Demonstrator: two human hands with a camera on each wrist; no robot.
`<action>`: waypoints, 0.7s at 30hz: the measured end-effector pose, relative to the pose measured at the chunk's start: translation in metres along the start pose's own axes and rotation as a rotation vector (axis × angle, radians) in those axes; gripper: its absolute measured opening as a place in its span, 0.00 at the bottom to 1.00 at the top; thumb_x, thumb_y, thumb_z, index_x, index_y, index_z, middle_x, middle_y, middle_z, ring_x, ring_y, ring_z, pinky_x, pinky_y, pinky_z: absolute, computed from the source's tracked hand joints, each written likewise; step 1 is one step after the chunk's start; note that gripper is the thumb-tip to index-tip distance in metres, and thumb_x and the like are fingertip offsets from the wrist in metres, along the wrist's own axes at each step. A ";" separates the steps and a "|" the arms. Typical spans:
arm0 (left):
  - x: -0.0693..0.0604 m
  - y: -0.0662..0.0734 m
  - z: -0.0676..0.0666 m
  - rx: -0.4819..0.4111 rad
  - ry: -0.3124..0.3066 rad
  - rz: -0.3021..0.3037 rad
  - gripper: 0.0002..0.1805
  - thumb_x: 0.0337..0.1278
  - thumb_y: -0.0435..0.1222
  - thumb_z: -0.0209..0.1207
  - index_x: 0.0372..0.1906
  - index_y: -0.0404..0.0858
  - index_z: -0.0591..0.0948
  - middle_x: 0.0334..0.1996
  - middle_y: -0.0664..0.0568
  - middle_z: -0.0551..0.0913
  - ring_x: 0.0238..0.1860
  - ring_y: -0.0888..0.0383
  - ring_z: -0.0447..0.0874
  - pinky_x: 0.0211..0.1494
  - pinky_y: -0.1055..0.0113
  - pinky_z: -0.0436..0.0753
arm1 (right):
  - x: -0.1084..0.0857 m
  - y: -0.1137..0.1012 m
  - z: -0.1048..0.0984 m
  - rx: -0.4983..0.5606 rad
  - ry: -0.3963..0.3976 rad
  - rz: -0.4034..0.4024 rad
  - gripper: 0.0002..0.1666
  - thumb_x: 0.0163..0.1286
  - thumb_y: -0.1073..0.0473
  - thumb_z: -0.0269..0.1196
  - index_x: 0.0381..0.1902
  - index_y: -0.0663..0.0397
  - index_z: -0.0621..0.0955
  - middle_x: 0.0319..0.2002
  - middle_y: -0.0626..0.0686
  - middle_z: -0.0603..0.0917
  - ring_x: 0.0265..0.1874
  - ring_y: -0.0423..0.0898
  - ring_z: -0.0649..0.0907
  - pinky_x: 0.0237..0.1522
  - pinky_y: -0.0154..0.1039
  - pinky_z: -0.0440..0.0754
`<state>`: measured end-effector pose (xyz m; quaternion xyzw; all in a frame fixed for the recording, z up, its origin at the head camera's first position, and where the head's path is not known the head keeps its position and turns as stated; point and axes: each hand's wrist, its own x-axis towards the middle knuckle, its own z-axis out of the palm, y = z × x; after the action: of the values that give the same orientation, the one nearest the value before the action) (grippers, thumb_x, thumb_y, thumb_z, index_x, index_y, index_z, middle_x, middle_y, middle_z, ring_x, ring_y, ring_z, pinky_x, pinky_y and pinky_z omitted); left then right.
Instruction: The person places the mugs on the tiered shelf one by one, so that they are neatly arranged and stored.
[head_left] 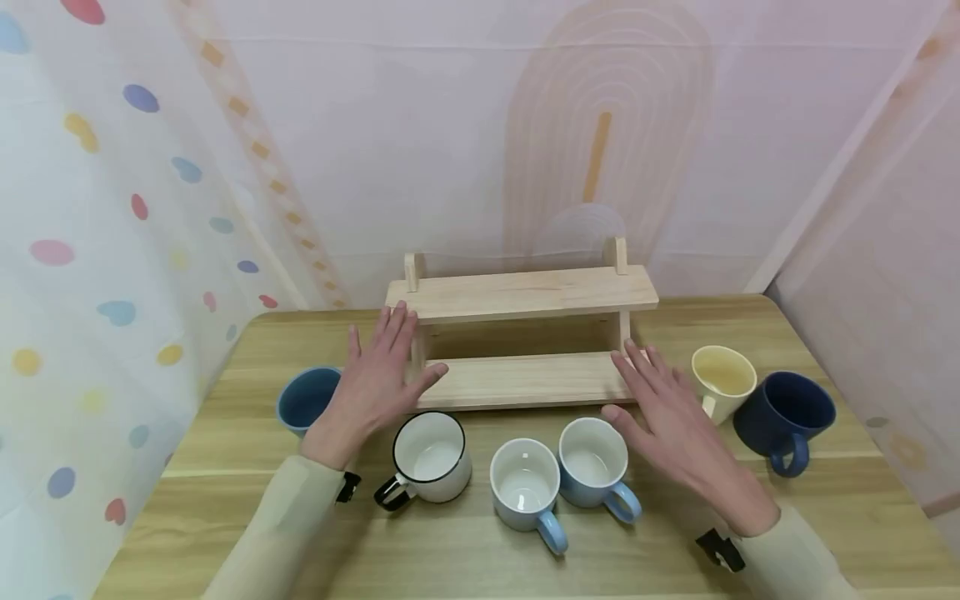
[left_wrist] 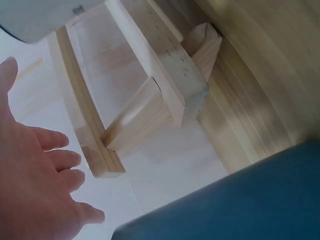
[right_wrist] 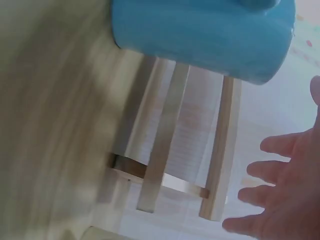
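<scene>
A two-tier wooden rack (head_left: pixel 525 294) stands at the back of the table. My left hand (head_left: pixel 377 367) hovers by its left end with fingers spread, holding nothing. Over by the rack's right end is my right hand (head_left: pixel 670 421), fingers extended and nothing in its grip. In front of the rack, between the hands, are a white enamel mug (head_left: pixel 442 479) with a black rim and two white-and-light-blue mugs (head_left: pixel 517 512) (head_left: pixel 581 492). A teal cup (head_left: pixel 303 400), partly hidden, is beside my left hand. Past my right hand sit a pale yellow mug (head_left: pixel 723 383) and a navy mug (head_left: pixel 772 425).
The wooden table (head_left: pixel 225 500) has rounded back corners. Behind it hangs a pale patterned curtain (head_left: pixel 450 150), with coloured dots on the left side. In the left wrist view the teal cup (left_wrist: pixel 240 200) fills the lower right corner.
</scene>
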<state>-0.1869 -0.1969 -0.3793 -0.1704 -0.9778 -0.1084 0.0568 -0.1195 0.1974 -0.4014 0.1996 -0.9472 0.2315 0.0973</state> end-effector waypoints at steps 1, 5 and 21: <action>0.001 -0.001 0.000 0.002 -0.004 0.003 0.53 0.73 0.68 0.44 0.83 0.33 0.50 0.84 0.41 0.43 0.84 0.43 0.35 0.77 0.28 0.38 | -0.003 0.000 0.000 0.017 0.006 -0.005 0.43 0.80 0.39 0.53 0.81 0.57 0.61 0.81 0.62 0.57 0.80 0.65 0.53 0.73 0.72 0.54; 0.006 -0.006 -0.001 0.000 -0.012 0.010 0.53 0.73 0.67 0.45 0.83 0.31 0.50 0.84 0.40 0.43 0.84 0.44 0.35 0.78 0.30 0.38 | -0.015 0.000 0.000 0.085 0.006 0.002 0.39 0.80 0.44 0.57 0.79 0.60 0.65 0.80 0.60 0.60 0.79 0.64 0.57 0.74 0.67 0.58; 0.006 -0.012 -0.004 -0.029 -0.030 0.012 0.52 0.74 0.64 0.48 0.82 0.28 0.51 0.83 0.37 0.46 0.83 0.42 0.38 0.81 0.38 0.42 | -0.048 0.010 -0.002 0.266 -0.036 0.001 0.26 0.79 0.56 0.59 0.70 0.59 0.77 0.68 0.62 0.78 0.67 0.70 0.75 0.64 0.74 0.68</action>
<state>-0.1967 -0.2071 -0.3770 -0.1786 -0.9758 -0.1198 0.0404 -0.0802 0.2223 -0.4172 0.2146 -0.9097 0.3515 0.0527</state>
